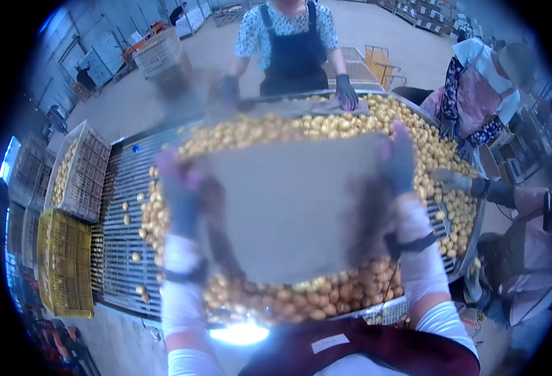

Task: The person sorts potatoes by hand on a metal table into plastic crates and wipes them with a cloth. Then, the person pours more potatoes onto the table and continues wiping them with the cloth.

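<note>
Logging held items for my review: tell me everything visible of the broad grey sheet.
The broad, plain grey sheet is roughly four-cornered, its lower edge narrower and bowed, with dark patches near both sides. Blur hides whether it is cloth or board. The grey-gloved left hand grips its left side, the grey-gloved right hand its right. It hides some round tan potatoes; contact with them is unclear.

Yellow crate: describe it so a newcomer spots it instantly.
Find the slatted table heaped with potatoes, then go to its left end. The yellow crate stands at the nearer corner. Its color sets it apart from the white crate of potatoes just beyond.
</note>
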Tool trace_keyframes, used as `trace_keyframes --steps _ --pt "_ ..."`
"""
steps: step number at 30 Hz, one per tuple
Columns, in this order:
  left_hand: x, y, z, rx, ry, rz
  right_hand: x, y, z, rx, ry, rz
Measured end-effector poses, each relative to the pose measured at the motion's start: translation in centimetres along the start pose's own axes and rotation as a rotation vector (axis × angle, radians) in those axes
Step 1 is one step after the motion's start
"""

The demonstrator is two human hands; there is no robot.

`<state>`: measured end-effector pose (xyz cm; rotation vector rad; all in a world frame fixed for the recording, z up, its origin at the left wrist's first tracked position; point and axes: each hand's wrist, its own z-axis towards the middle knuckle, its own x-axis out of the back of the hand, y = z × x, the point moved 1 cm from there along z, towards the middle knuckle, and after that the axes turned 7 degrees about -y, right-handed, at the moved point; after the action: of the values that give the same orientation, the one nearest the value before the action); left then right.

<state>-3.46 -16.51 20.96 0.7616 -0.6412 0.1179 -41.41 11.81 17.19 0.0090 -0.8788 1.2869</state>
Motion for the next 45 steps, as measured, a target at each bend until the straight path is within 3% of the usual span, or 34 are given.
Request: trace_keyframes --steps 2,3,4,7,10,14,16,17,20,22,24,26,30,32,35,38,39,41,43,45 --pt "-7.0 1.2 -3.6 -0.013 -0.232 -0.008 -12.9 9.4 -8.8 0.138 -0.397 0.228" --pt "-10.2 1.6 -5.7 -0.009 -0.325 -0.078 -10.8 3.5 -9.1 0.176 -0.501 0.047" --pt "-12.1 0.8 -6.7 -0.247 -0.430 0.333 -8.2 -3.4 -8.9 0.232 -0.598 -0.130" --pt "-13.8 0.7 -4.3 -0.248 -0.437 0.377 -9.6 -2.5 -6.7 0.147 -0.537 0.004" --pt "-16.3 2.8 -0.4 -0.176 -0.641 0.555 -12.6 0.1 -3.1 0.171 -0.505 0.005" --pt "-20.5 1.3 1.6 -0.245 -0.523 0.618 -15.8 2.9 -1.7 0.036 -0.455 -0.148" --pt "-20.4 1.5 0.9 -0.259 -0.571 0.608 -16.1 3.3 -3.1 -0.014 -0.424 -0.222" --pt "-19.7 2.0 0.3 -0.270 -0.609 0.565 -15.1 3.0 -4.7 -0.024 -0.374 -0.150" --pt "-17.3 5.0 -2.3 -0.344 -0.781 0.590 -8.6 2.3 -10.3 0.108 -0.560 -0.075" --pt "-16.8 6.0 -5.7 -0.430 -0.867 0.581 -4.0 2.1 -13.4 0.015 -0.646 0.268" --pt "-17.7 7.2 -8.6 -0.495 -0.929 0.569 0.0 3.1 -15.0 -0.113 -0.661 0.424" --pt "-18.9 8.9 -10.0 -0.512 -1.017 0.632 1.2 3.9 -15.0 -0.190 -0.737 0.379" --pt "-22.5 9.2 -8.3 -0.588 -0.912 0.644 -1.3 7.4 -11.8 -0.427 -1.031 0.182" --pt "-24.5 8.6 -7.2 -0.604 -0.905 0.664 -3.8 10.0 -10.2 -0.424 -0.996 0.085" --pt "-26.5 8.7 -6.6 -0.412 -0.801 0.431 -6.6 13.4 -8.2 -0.419 -0.872 0.052" --pt "-26.6 10.4 -5.7 -0.234 -0.961 0.532 -8.7 15.3 -9.4 -0.239 -0.681 -0.177" --pt "-26.2 9.6 -6.8 -0.325 -0.788 0.499 -8.6 14.8 -10.3 -0.166 -0.647 -0.217" --pt "-22.6 9.5 -7.9 -0.340 -0.675 0.402 -9.3 15.5 -14.9 0.045 -0.539 -0.290" --pt "-18.7 9.5 -9.0 -0.295 -0.615 0.346 -5.4 10.7 -15.0 -0.150 -1.035 -0.277" --pt "-13.9 9.0 -10.4 -0.185 -0.613 0.325 -2.8 6.1 -16.3 0.058 -1.034 -0.330"
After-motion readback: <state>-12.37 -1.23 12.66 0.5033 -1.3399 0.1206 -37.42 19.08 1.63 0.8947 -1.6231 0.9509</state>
